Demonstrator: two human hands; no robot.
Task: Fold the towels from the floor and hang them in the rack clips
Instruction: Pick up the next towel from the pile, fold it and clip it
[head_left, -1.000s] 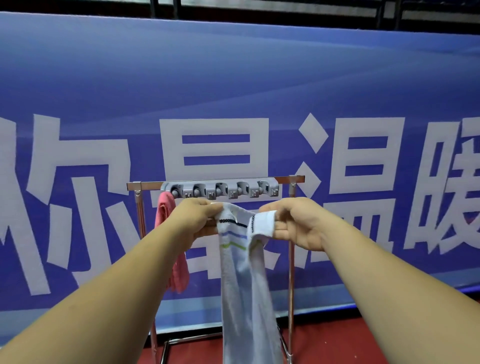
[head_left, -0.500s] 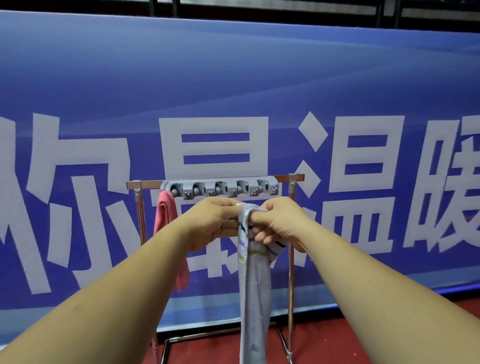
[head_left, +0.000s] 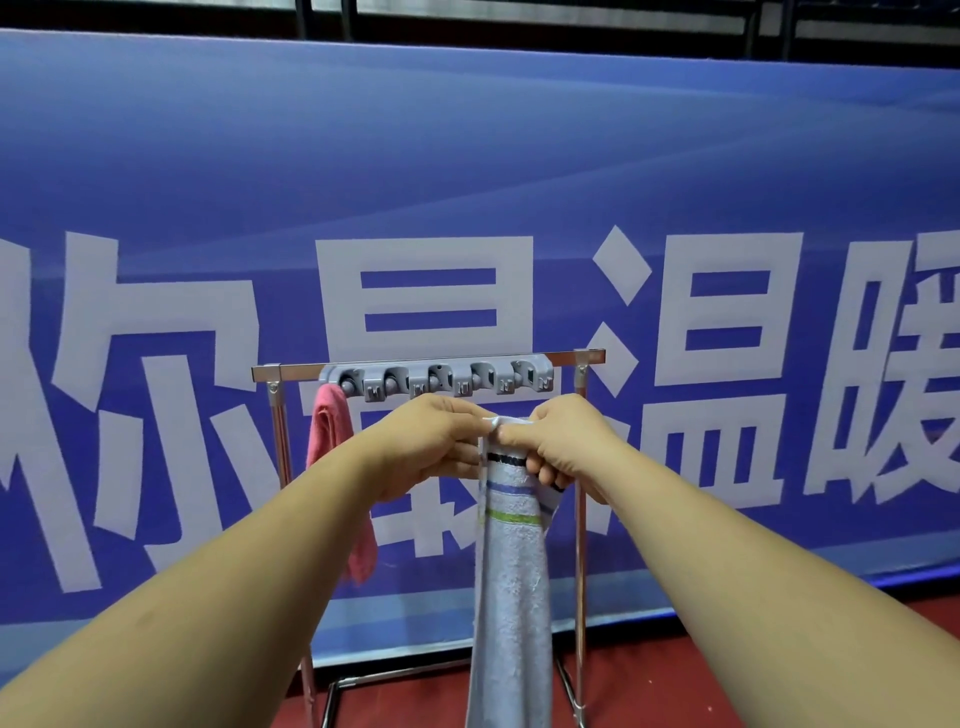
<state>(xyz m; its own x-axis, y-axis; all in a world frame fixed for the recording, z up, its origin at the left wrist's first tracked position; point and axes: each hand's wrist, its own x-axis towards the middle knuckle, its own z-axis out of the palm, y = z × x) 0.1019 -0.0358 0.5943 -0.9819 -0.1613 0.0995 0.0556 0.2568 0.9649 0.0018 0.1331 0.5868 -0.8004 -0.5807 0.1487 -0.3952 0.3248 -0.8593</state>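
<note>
Pinching folded white towel (head_left: 511, 582) top between left hand (head_left: 434, 447) and right hand (head_left: 558, 441), hands touching, towel hanging below them, just under rack clips (head_left: 441, 381); pink towel (head_left: 332, 441) left.

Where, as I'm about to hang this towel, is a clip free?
The pink towel hangs at the left end of the grey plastic clip strip. The clips between it and the right metal post look empty. Left hand and right hand grip the white striped towel just below them.
</note>
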